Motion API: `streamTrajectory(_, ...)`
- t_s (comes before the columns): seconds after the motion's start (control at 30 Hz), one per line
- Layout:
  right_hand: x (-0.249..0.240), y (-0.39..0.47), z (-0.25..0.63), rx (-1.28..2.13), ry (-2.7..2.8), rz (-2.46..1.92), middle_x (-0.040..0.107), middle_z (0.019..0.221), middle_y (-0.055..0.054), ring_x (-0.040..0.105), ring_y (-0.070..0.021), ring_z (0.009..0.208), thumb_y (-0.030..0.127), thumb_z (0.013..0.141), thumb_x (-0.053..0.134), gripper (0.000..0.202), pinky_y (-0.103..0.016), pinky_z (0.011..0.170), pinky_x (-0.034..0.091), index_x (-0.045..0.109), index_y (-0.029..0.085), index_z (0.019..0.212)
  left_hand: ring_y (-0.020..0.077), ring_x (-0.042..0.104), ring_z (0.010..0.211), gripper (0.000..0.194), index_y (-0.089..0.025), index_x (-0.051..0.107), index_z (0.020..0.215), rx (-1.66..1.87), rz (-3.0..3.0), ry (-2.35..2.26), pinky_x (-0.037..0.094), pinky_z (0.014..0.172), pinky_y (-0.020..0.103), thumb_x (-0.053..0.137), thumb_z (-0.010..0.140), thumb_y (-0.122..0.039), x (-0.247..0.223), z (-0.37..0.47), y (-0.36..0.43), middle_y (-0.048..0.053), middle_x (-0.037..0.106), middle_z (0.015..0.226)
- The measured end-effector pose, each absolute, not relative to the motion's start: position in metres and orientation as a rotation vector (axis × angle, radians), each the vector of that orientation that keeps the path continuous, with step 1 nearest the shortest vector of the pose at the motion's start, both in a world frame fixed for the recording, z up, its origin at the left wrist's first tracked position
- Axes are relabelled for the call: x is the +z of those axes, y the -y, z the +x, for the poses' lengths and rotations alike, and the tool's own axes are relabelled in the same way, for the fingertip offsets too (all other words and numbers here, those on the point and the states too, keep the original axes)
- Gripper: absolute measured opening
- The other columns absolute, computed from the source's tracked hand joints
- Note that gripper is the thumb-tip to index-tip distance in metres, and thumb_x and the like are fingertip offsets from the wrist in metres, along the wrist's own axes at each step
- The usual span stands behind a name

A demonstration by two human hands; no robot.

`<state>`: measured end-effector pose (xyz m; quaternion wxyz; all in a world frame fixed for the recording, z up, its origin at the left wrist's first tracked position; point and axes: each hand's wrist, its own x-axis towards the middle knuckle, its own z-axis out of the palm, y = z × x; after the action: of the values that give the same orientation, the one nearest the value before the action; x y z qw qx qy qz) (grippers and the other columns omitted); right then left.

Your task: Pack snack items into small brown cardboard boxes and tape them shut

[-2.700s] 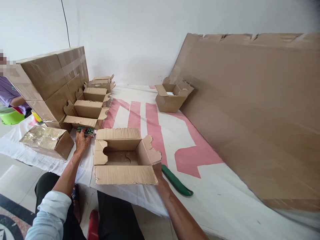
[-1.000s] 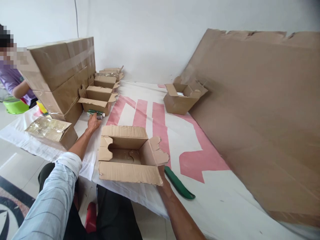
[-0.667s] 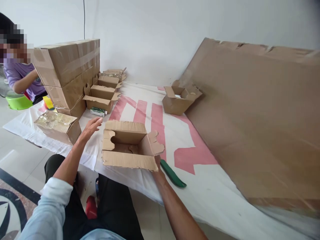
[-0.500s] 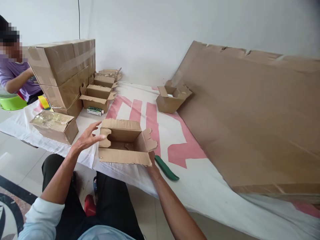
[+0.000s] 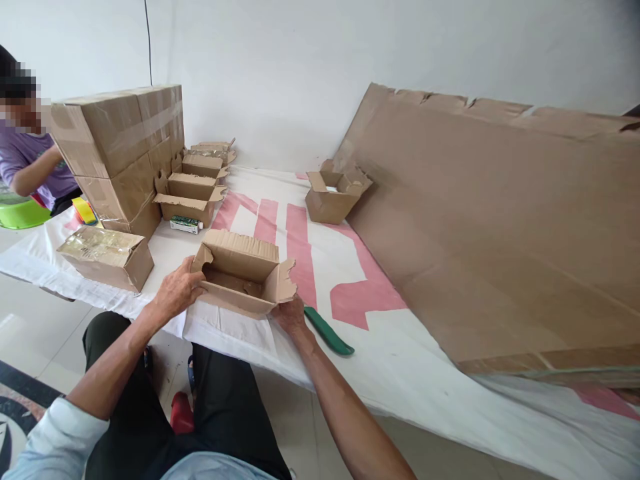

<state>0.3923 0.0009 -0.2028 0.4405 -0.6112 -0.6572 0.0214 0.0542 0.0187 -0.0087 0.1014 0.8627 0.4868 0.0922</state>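
An open cardboard box [image 5: 240,300] sits near the table's front edge, its back flap raised and its right flap leaning outward. My left hand [image 5: 179,287] grips the box's left end, with the thumb over the rim. At the front right corner my right hand [image 5: 290,315] holds the box from below, and some of its fingers are hidden under the flap. Just right of that hand lies a green knife-shaped tool [image 5: 330,332]. A taped carton [image 5: 107,257] rests to the left of my left hand.
Stacked taped cartons [image 5: 123,147] stand at the back left, beside open boxes [image 5: 187,193] and a small green-and-white packet [image 5: 185,224]. Another open box [image 5: 333,200] leans against a large cardboard sheet [image 5: 480,240]. A tape roll [image 5: 85,211] and a seated co-worker [image 5: 30,160] are at far left.
My left hand has gone from spread fingers beside the box to gripping its left end. The box's front flap no longer sticks out toward me. The view has shifted slightly.
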Motion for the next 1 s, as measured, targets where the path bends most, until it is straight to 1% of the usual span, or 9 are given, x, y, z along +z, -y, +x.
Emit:
streamTrajectory(0.07,-0.205,0.002,0.393,0.050,1.611,-1.537,0.071,0.079,-0.008,0.066,-0.0259,0.074,0.033,0.094,0.060,0.020,-0.035,0.068,0.048,0.071,0.025,0.080,0.0356,0.077,0.128,0.018,-0.027,0.087,0.113,0.170,2.591,-1.515,0.067,0.107,0.048,0.072,0.105,-0.023,0.005,0.052,-0.043,0.013,0.061,0.160)
streamTrajectory(0.13,-0.205,0.003,0.392,0.057,1.607,-1.540,0.071,0.080,-0.006,0.063,-0.0224,0.072,0.032,0.098,0.057,0.024,-0.033,0.070,0.048,0.071,0.025,0.081,0.0376,0.075,0.131,0.020,-0.026,0.088,0.114,0.109,2.618,-1.639,0.066,0.104,0.047,0.070,0.106,-0.025,0.021,0.047,-0.071,0.015,0.064,0.153)
streamTrajectory(0.2,-0.203,0.003,0.390,0.063,1.608,-1.527,0.070,0.081,-0.005,0.061,-0.0207,0.072,0.031,0.101,0.056,0.025,-0.032,0.072,0.048,0.072,0.024,0.083,0.0417,0.070,0.138,0.022,-0.025,0.089,0.119,0.082,2.635,-1.760,0.064,0.109,0.050,0.072,0.105,-0.026,0.036,0.041,-0.100,0.018,0.067,0.150)
streamTrajectory(0.3,-0.201,0.002,0.389,0.060,1.589,-1.515,0.068,0.079,-0.004,0.059,-0.0200,0.070,0.029,0.101,0.056,0.025,-0.032,0.073,0.048,0.071,0.025,0.082,0.0465,0.066,0.145,0.026,-0.022,0.090,0.120,-0.048,2.543,-1.932,0.061,0.115,0.053,0.075,0.100,-0.024,0.054,0.029,-0.139,0.022,0.072,0.146)
streamTrajectory(0.47,-0.201,0.002,0.388,0.077,1.562,-1.505,0.069,0.080,-0.004,0.059,-0.0200,0.072,0.029,0.102,0.057,0.024,-0.032,0.074,0.048,0.073,0.024,0.085,0.0484,0.068,0.145,0.033,-0.016,0.089,0.124,-0.157,2.406,-2.120,0.059,0.116,0.053,0.073,0.097,-0.023,0.059,0.006,-0.181,0.026,0.075,0.149)
streamTrajectory(0.6,-0.201,0.001,0.389,0.104,1.560,-1.513,0.069,0.080,-0.004,0.059,-0.0202,0.072,0.029,0.101,0.059,0.022,-0.032,0.074,0.048,0.075,0.024,0.087,0.0482,0.069,0.143,0.036,-0.018,0.089,0.125,-0.087,2.310,-2.262,0.060,0.111,0.050,0.078,0.092,-0.027,0.053,-0.006,-0.196,0.025,0.075,0.150)
streamTrajectory(0.73,-0.201,0.001,0.391,0.117,1.560,-1.522,0.071,0.081,-0.004,0.061,-0.0205,0.073,0.029,0.100,0.060,0.021,-0.032,0.074,0.049,0.076,0.024,0.088,0.0486,0.070,0.138,0.039,-0.019,0.090,0.122,0.017,2.300,-2.276,0.060,0.109,0.052,0.083,0.086,-0.032,0.047,-0.008,-0.197,0.024,0.077,0.143)
streamTrajectory(0.9,-0.205,0.002,0.393,0.138,1.559,-1.525,0.071,0.081,-0.005,0.061,-0.0211,0.072,0.031,0.100,0.060,0.022,-0.034,0.074,0.048,0.077,0.024,0.089,0.0418,0.071,0.138,0.052,-0.020,0.085,0.138,0.229,2.348,-2.128,0.057,0.116,0.051,0.080,0.089,-0.033,0.055,-0.021,-0.180,0.022,0.074,0.151)
streamTrajectory(1.0,-0.207,0.003,0.394,0.139,1.544,-1.544,0.072,0.082,-0.005,0.061,-0.0215,0.073,0.031,0.100,0.060,0.021,-0.034,0.074,0.048,0.077,0.024,0.088,0.0352,0.070,0.134,0.044,-0.017,0.086,0.133,0.418,2.355,-2.130,0.054,0.120,0.046,0.072,0.096,-0.035,0.073,-0.046,-0.161,0.018,0.078,0.144)
